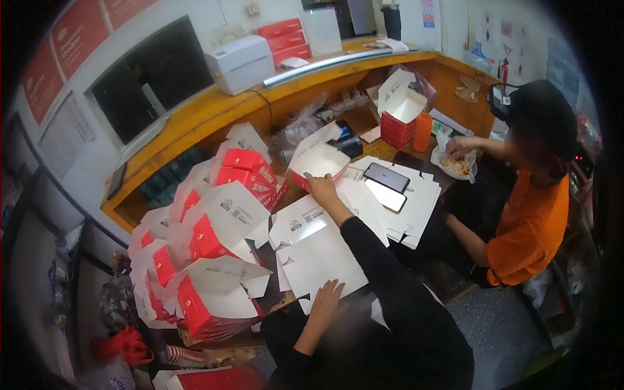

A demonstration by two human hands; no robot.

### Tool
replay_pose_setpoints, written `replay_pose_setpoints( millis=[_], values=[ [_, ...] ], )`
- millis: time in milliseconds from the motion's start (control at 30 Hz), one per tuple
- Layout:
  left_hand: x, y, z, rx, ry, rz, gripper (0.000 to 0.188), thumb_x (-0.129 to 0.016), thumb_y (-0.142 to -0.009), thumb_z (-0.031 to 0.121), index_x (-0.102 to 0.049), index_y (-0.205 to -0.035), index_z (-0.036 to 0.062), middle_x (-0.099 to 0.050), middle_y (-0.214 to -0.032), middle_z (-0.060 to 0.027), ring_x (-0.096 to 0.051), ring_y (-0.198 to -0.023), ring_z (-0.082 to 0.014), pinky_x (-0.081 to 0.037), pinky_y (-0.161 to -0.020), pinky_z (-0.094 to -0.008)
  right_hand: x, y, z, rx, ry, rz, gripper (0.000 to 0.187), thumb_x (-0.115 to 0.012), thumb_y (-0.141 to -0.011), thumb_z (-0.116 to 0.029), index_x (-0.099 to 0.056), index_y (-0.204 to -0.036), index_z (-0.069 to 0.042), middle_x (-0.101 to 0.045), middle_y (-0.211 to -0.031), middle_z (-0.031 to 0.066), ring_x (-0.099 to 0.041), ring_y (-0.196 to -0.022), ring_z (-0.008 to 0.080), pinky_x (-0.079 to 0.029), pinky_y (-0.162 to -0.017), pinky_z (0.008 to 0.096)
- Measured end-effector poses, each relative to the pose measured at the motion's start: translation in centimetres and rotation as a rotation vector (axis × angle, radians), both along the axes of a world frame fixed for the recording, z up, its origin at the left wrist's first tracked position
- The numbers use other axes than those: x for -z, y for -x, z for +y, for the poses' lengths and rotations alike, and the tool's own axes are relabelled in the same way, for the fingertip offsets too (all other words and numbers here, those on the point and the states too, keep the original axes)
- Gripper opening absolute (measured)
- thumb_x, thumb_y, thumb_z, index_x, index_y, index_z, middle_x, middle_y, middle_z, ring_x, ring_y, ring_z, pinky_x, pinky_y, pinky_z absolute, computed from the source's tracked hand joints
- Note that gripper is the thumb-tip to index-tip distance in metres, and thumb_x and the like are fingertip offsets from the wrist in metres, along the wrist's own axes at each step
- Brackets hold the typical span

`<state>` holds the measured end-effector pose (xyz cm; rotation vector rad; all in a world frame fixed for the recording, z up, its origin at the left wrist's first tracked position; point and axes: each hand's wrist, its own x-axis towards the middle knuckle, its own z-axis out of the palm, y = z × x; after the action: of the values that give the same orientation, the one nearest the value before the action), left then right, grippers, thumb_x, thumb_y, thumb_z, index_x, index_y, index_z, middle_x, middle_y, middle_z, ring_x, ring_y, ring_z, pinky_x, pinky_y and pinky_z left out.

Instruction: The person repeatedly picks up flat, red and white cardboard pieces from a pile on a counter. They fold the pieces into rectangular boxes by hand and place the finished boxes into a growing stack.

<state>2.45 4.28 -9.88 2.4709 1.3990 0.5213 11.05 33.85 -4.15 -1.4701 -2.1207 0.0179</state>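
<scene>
My right hand reaches across the table and grips the near edge of a folded carton box, red outside and white inside, with its lid standing up. Beneath that arm lie flat white cardboard box blanks. On these blanks my left hand rests with its fingers stretched out, holding nothing. Stacks of folded red and white boxes with raised lids crowd the table to the left. Right of the gripped box, two phones with lit screens, an upper one and a lower one, lie on more flat blanks.
A person in an orange shirt sits at the right, one hand in a bag of food. An orange cup stands beside stacked small boxes. Behind runs a wooden counter with a white printer.
</scene>
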Motion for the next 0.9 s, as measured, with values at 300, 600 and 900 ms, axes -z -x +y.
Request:
replay_pose_setpoints(
  millis=[300,600,900],
  values=[
    [2.8,0.0,1.2,-0.069,-0.051,0.047,0.058,-0.065,-0.071,0.026,-0.044,-0.119,0.003,-0.04,-0.126,-0.0166,-0.036,-0.118,-0.0347,-0.033,-0.095,-0.0434,-1.5,0.6,-9.4,-0.349,0.014,0.117,0.048,-0.063,-0.075,-0.028,-0.045,-0.118,-0.014,-0.04,-0.125,0.0143,-0.034,-0.12,0.0314,-0.032,-0.092,0.048],
    [2.4,0.3,1.5,-0.067,-0.002,-0.026,0.055,-0.068,-0.069,0.021,-0.045,-0.115,0.002,-0.045,-0.122,-0.0182,-0.04,-0.115,-0.0367,-0.039,-0.092,-0.039,-3.3,-9.2,-11.9,-0.4,0.143,0.139,0.035,-0.063,-0.074,-0.01,-0.051,-0.107,-0.006,-0.049,-0.108,0.0146,-0.053,-0.094,0.0291,-0.046,-0.077,0.0329],
    [5.6,0.3,2.0,-0.041,0.155,-0.018,0.048,-0.052,-0.078,0.012,-0.039,-0.123,0.0045,-0.034,-0.132,-0.0189,-0.032,-0.122,-0.0378,-0.034,-0.096,-0.0447,0.5,-1.5,2.2,-0.214,-0.063,-0.102,0.051,-0.052,-0.071,-0.001,-0.042,-0.121,-0.01,-0.035,-0.129,0.0185,-0.058,-0.083,0.035,-0.048,-0.066,0.0424]
  ],
)
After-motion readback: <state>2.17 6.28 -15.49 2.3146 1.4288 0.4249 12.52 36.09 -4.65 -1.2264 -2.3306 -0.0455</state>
